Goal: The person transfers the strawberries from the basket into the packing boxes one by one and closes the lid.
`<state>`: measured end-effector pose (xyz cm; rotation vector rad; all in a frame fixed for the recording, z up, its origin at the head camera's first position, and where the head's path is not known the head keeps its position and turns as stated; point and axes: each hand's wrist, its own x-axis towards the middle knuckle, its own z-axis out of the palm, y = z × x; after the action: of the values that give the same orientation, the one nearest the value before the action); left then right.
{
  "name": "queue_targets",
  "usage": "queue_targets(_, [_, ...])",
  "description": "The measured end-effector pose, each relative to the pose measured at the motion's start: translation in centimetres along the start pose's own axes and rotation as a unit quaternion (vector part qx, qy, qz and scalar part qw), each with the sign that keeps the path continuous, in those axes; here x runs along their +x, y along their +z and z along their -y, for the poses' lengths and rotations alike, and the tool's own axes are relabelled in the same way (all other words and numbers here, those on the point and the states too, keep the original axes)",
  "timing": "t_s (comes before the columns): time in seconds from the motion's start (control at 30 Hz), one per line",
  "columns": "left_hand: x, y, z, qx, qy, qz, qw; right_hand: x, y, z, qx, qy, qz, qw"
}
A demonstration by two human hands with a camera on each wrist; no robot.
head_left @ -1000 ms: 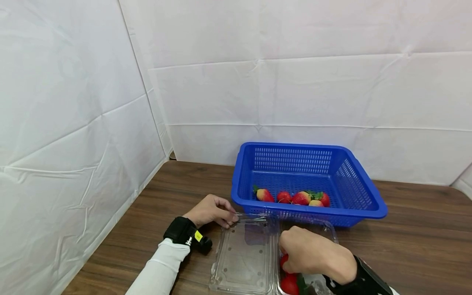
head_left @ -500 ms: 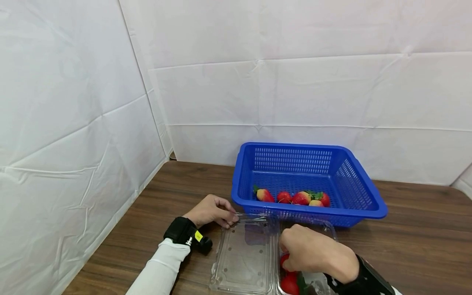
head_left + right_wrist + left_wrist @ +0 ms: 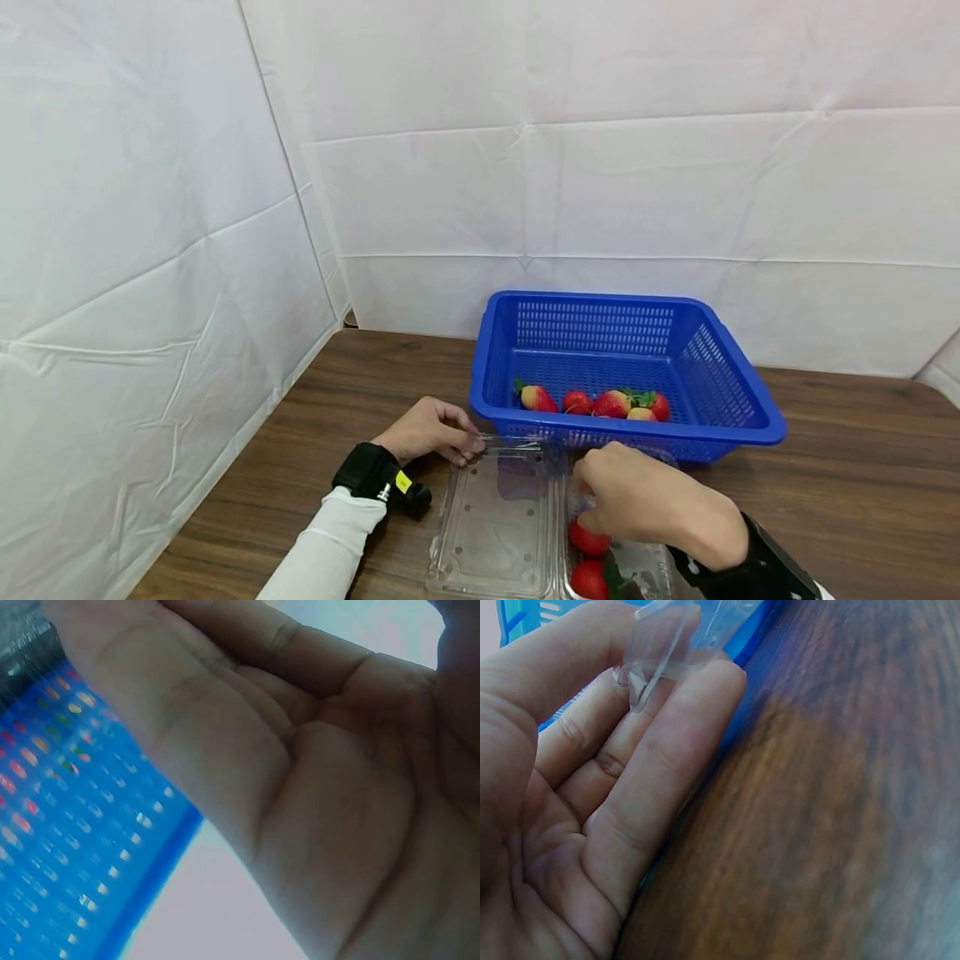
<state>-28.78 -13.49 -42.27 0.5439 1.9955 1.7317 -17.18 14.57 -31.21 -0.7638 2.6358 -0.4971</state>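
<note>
A clear plastic clamshell box [image 3: 498, 525] lies open on the table, its flat half on the left. My left hand [image 3: 431, 429] pinches the far left corner of that half; the left wrist view shows the plastic corner [image 3: 660, 649] between thumb and fingers. Over the right half hovers my right hand [image 3: 641, 496], beside a red strawberry [image 3: 588, 542] lying inside. Nearer the front is another strawberry [image 3: 590, 579] with green leaves. In the right wrist view the right hand's fingers [image 3: 202, 727] look loosely extended, and nothing shows in them.
A blue plastic basket [image 3: 630, 425] stands just behind the box, with several strawberries [image 3: 612, 405] along its near side. The brown wooden table [image 3: 847, 492] extends to both sides. White sheeting [image 3: 637, 183] rises behind and on the left.
My right hand has drawn up and back from the strawberry in the box, which now shows more fully. The left hand has stayed at the lid corner.
</note>
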Motion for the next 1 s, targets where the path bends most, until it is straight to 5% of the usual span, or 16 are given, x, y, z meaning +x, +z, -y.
queue_targets(0.67, [0.0, 0.1, 0.0, -0.008, -0.002, -0.001, 1.0, -1.5, -2.9, 0.1, -0.012, -0.083, -0.107, 0.991])
queue_targets(1.0, [-0.1, 0.1, -0.2, -0.006, 0.0, -0.002, 1.0, -1.7, -4.4, -0.6, -0.028, -0.068, -0.18, 0.981])
